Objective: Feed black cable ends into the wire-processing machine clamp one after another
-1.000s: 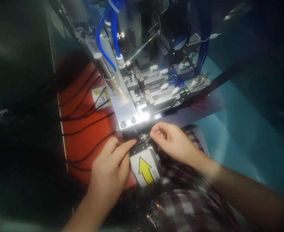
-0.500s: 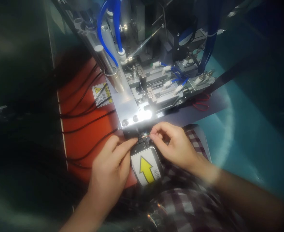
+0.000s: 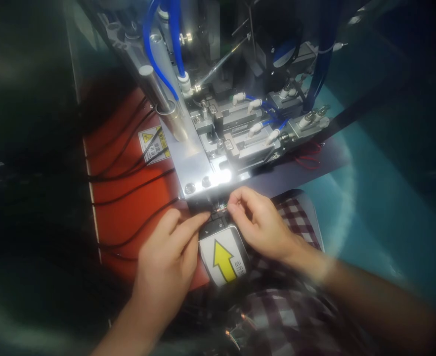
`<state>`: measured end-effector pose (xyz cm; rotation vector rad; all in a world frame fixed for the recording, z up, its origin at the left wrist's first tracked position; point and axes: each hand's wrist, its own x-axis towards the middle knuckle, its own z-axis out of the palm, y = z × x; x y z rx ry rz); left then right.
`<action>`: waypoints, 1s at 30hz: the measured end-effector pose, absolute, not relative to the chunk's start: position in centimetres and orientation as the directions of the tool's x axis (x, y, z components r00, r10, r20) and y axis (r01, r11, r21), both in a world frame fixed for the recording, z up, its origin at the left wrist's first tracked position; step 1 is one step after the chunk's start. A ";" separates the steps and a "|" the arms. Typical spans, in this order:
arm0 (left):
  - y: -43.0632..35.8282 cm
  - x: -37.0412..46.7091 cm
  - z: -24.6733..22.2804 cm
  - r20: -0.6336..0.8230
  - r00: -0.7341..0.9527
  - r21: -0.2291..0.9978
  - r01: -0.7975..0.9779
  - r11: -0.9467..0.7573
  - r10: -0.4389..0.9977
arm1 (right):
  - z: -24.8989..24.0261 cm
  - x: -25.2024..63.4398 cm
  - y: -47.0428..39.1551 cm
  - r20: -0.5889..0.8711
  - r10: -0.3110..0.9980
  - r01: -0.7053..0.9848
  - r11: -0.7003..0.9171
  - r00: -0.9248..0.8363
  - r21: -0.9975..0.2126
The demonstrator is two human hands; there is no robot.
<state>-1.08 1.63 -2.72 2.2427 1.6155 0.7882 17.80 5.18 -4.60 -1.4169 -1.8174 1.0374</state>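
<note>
While both hands meet at the front of the machine, the fine wires (image 3: 222,208) lie between their fingertips, over the small black fixture (image 3: 214,226) and close to the front edge of the metal plate (image 3: 192,160). The left hand (image 3: 168,262) has its index finger stretched towards the fixture, its tip at the left side of the wires; whether it presses on anything or has hold of a strand cannot be told. The right hand (image 3: 262,222) has thumb and index finger brought nearly together at the opposite end of the wires, the other fingers curled; a strand may sit in this pinch, but the detail is too small to confirm.

Good handling of such thin strands would call for light, even fingertip pressure, with the left finger as a steady reference and the right making only slight adjustments. A hard pull could bend or cross the strands, and fingers placed over the fixture would hide their alignment. Below it, a white label (image 3: 207,249) bears a yellow arrow (image 3: 223,259) pointing towards the plate; pneumatic cylinders (image 3: 253,143) stand behind, so fingertips are best kept outside the mechanism.
</note>
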 end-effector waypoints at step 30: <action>1.9 -1.0 -2.7 0.292 0.239 0.511 0.779 -0.362 0.926 | -3.1 17.1 5.1 -0.124 0.973 0.642 0.032 -0.196 -0.766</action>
